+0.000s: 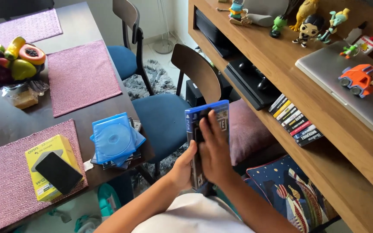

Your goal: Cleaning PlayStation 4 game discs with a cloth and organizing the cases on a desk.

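Yellow box (48, 166) sits near table's (18, 121) front edge, on purple placemat (5, 190); black phone (58, 172) lies flat on top. Stack of blue disc cases (116, 140) at table's front right corner, overhanging edge. Left hand (183, 169) grips lower left side of blue game case (207, 133), thumb up along spine. Right hand (214, 153) lies flat across cover, fingers spread, pointing up. Both hands clamped on case, held upright in mid-air before blue chair (162, 116). Row of game cases (294, 119) stands spine-out on wooden shelf (324, 146), far right.
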